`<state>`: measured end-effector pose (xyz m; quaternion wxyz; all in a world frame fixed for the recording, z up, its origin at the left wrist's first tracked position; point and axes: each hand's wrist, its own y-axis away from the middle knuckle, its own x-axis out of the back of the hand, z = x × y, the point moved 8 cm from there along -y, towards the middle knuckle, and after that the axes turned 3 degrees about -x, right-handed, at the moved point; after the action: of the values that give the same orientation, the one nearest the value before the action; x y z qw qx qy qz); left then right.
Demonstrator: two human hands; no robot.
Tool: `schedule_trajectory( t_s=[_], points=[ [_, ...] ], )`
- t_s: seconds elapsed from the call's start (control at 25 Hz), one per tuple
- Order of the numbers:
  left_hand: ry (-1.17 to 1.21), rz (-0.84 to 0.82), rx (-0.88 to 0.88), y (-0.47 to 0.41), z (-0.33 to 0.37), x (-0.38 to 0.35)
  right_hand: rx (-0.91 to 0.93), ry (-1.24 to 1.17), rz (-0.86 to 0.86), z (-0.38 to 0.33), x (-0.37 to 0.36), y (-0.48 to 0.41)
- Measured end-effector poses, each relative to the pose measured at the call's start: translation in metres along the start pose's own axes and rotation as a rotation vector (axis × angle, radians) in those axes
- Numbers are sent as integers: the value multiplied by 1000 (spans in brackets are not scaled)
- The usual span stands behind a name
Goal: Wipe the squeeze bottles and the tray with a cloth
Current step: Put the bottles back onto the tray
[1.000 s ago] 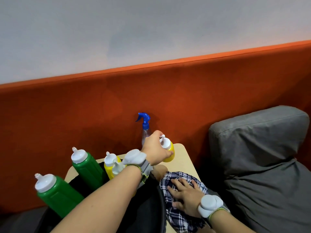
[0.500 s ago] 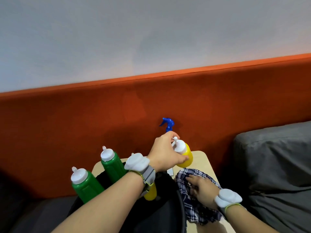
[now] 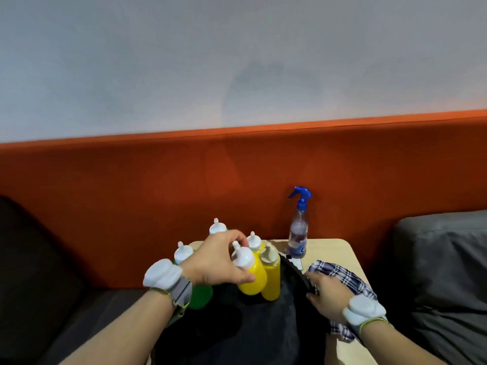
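Beige desk: my left grip clamps the yellow white-capped plastic squeeze bottle; my right grip, closure unclear, rests on the checked cloth; wiping it comes next.

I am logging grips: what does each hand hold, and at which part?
Left hand grips the front yellow squeeze bottle round its upper body. Right hand rests on the checked cloth; whether it grips is unclear.

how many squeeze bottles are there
5: the held yellow bottle in the left hand, a second yellow bottle at its right, a third yellow bottle behind them, a near green bottle behind the wrist, a far green bottle beyond the hand. Others may be hidden.
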<state>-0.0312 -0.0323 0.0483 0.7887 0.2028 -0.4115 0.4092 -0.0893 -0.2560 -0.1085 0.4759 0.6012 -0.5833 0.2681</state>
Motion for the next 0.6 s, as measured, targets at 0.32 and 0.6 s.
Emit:
schedule_trajectory(
  t_s=[0.32, 0.6],
  points=[
    [1, -8, 205, 12, -87, -71, -251, 112, -67, 8, -47, -2],
    [93, 5, 297, 6, -111, -101, -240, 154, -61, 9, -54, -2]
  ],
)
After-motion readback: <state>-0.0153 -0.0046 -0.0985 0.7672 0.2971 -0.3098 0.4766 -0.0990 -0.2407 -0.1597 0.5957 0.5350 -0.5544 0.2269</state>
